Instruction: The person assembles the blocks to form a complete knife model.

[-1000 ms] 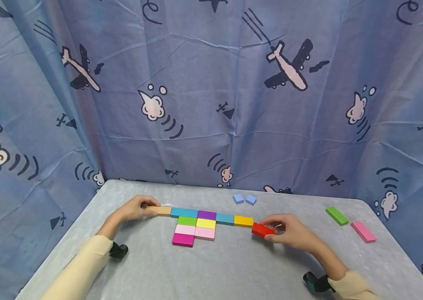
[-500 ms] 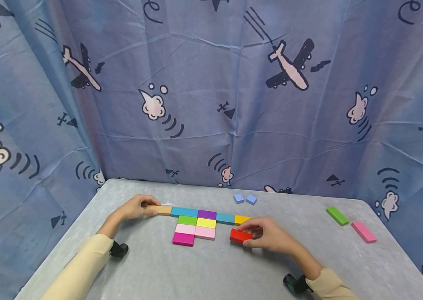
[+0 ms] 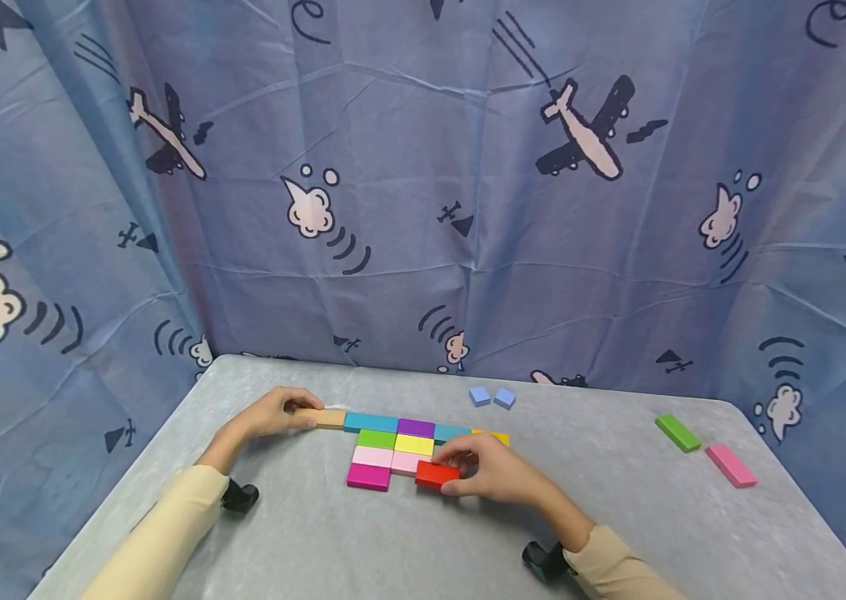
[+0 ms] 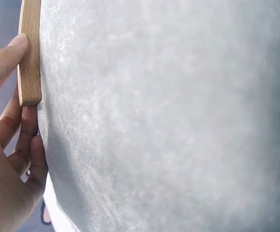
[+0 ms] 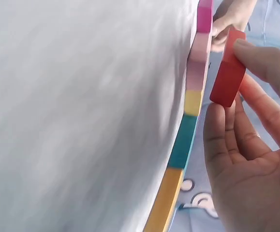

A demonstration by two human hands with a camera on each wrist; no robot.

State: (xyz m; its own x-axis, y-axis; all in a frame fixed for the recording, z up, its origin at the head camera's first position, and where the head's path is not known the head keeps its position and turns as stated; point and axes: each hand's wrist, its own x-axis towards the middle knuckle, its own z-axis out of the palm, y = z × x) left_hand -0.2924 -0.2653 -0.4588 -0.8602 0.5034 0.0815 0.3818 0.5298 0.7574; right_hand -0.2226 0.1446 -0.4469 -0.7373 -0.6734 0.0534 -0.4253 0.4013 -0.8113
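Note:
A plain wooden block (image 3: 328,418) makes the left end of a long row of flat blocks. My left hand (image 3: 274,413) pinches its outer end; the left wrist view shows the thumb on the wood (image 4: 30,67). My right hand (image 3: 498,475) grips a red block (image 3: 433,475) between thumb and fingers, raised off the table beside a pink block (image 3: 406,462). Rightward from the wood run a blue block (image 3: 372,422), a purple one (image 3: 416,428), another blue one (image 3: 451,432) and an orange-yellow block (image 3: 496,436), partly hidden by my right hand.
Below the row lie green (image 3: 376,438), yellow (image 3: 413,445), pale pink (image 3: 372,457) and magenta (image 3: 368,477) blocks. Two small light-blue pieces (image 3: 479,396) sit behind. Loose green (image 3: 678,432) and pink (image 3: 731,465) blocks lie far right. A patterned curtain (image 3: 392,208) hangs behind the table.
My right hand has carried the red block leftward, from the orange-yellow block's right end to beside the pink block. My left hand keeps its place on the wooden block.

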